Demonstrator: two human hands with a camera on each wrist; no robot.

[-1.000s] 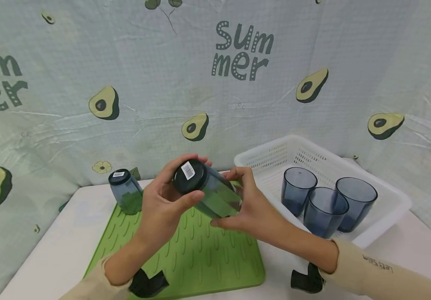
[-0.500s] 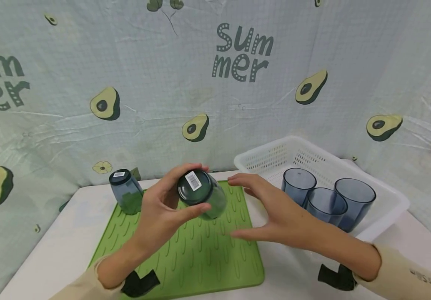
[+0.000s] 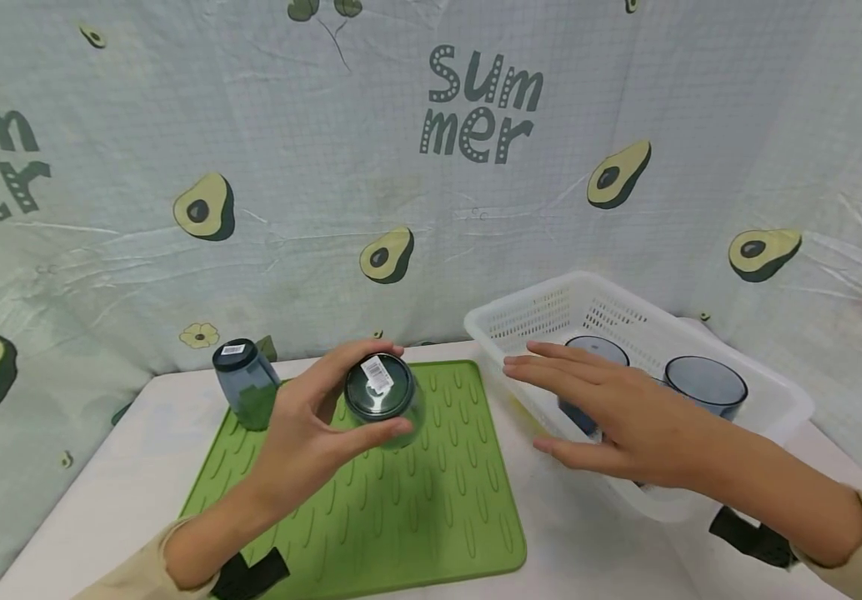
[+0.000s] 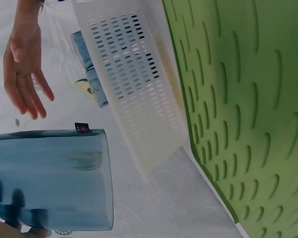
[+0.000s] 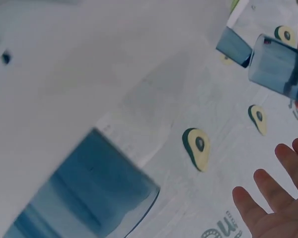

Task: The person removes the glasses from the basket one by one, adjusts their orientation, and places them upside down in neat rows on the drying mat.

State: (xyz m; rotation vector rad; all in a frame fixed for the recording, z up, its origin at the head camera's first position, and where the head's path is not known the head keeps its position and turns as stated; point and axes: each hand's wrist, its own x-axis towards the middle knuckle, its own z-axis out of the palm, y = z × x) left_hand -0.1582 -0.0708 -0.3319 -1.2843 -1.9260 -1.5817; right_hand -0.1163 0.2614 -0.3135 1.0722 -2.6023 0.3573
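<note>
My left hand point(image 3: 303, 429) grips a blue-tinted drinking glass point(image 3: 380, 392) above the mat, its dark base with a white barcode sticker facing the head camera. In the left wrist view this drinking glass point(image 4: 54, 173) shows its rim to the right and a small dark label near it. My right hand point(image 3: 618, 408) is empty, fingers extended over the near left side of the white basket point(image 3: 547, 321). Behind it are blue glasses, one glass point(image 3: 709, 383) standing mouth up in the basket and another glass point(image 3: 598, 346) partly covered by the fingers.
A ribbed green drying mat point(image 3: 416, 533) lies on the white table point(image 3: 116, 483). Upside down at its far left corner stands another blue glass point(image 3: 247, 383). A pale curtain point(image 3: 311, 150) with avocado prints hangs behind the table.
My right hand has let go of the held glass and moved right to the basket. My left hand keeps the glass, tipping it more base-up and lowering it slightly.
</note>
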